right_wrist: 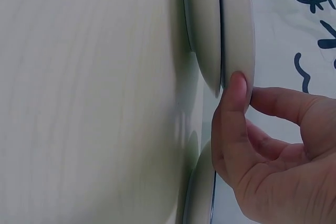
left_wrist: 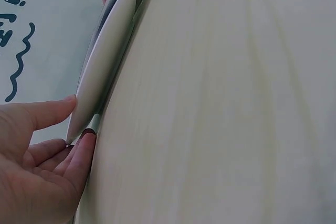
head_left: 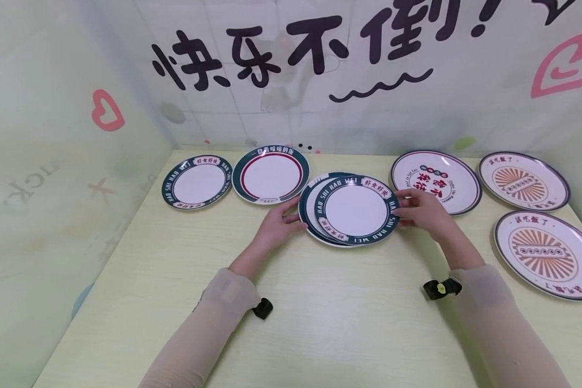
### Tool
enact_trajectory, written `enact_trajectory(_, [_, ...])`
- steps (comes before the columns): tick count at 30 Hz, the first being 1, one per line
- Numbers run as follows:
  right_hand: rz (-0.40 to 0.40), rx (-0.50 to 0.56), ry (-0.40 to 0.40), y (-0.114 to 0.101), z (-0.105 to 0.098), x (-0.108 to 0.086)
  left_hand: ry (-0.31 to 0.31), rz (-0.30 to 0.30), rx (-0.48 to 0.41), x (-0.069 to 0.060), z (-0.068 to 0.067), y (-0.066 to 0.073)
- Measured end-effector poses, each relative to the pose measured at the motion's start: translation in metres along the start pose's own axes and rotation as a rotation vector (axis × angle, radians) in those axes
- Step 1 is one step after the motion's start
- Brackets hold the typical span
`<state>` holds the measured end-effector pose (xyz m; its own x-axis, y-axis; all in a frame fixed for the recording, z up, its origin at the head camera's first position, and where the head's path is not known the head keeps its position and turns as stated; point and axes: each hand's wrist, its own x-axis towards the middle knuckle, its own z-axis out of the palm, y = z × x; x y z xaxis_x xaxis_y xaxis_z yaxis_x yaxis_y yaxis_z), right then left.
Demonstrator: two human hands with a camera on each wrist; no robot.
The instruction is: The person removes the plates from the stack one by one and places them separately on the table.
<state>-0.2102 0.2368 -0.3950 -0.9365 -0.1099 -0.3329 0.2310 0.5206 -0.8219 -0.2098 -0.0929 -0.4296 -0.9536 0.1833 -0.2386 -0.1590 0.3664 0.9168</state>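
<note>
A white plate with a dark green lettered rim (head_left: 356, 210) lies overlapping on top of a larger green-rimmed plate (head_left: 310, 207), near the middle back of the table. My right hand (head_left: 422, 211) pinches the top plate's right edge, its thumb above and a fingertip underneath, as the right wrist view shows. On the other side my left hand (head_left: 277, 225) holds the lower plate's left edge; in the left wrist view the rim (left_wrist: 100, 72) sits between thumb and fingers. Most of the lower plate's face is hidden, and whether another plate lies in the stack I cannot tell.
At the back left lie a green lettered plate (head_left: 199, 183) and a green plate with a red ring (head_left: 271, 175). On the right are a plate with red characters (head_left: 456, 188) and two sunburst plates (head_left: 521, 180). A printed wall (head_left: 296, 124) borders the table (head_left: 320, 323).
</note>
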Motion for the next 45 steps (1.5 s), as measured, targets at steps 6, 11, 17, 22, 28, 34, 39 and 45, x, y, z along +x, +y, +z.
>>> enact_trajectory(6, [0.007, 0.052, 0.001, 0.005, -0.007, -0.007, -0.002, 0.004, -0.008, 0.000, 0.000, 0.001])
enact_trajectory(11, [-0.018, 0.070, 0.014, 0.008, -0.013, -0.016, 0.001, -0.005, -0.004, 0.001, 0.000, 0.000])
enact_trajectory(17, [-0.032, 0.072, 0.026, 0.016, -0.024, -0.028, 0.002, -0.013, 0.002, 0.000, 0.000, 0.001])
enact_trajectory(22, [-0.025, 0.086, 0.037, 0.028, -0.035, -0.036, -0.005, 0.003, -0.007, 0.000, 0.000, 0.000])
enact_trajectory(28, [-0.006, 0.083, 0.034, 0.044, -0.050, -0.048, -0.011, 0.015, -0.015, 0.000, -0.001, 0.000])
enact_trajectory(34, [0.012, 0.068, 0.050, 0.059, -0.062, -0.059, -0.014, 0.019, -0.019, 0.001, -0.001, -0.001])
enact_trajectory(39, [0.033, 0.053, 0.063, 0.070, -0.071, -0.068, -0.018, 0.019, -0.010, 0.002, -0.001, -0.002])
enact_trajectory(45, [0.042, -0.027, 0.062, 0.082, -0.084, -0.074, -0.012, 0.016, -0.012, 0.002, -0.001, -0.001])
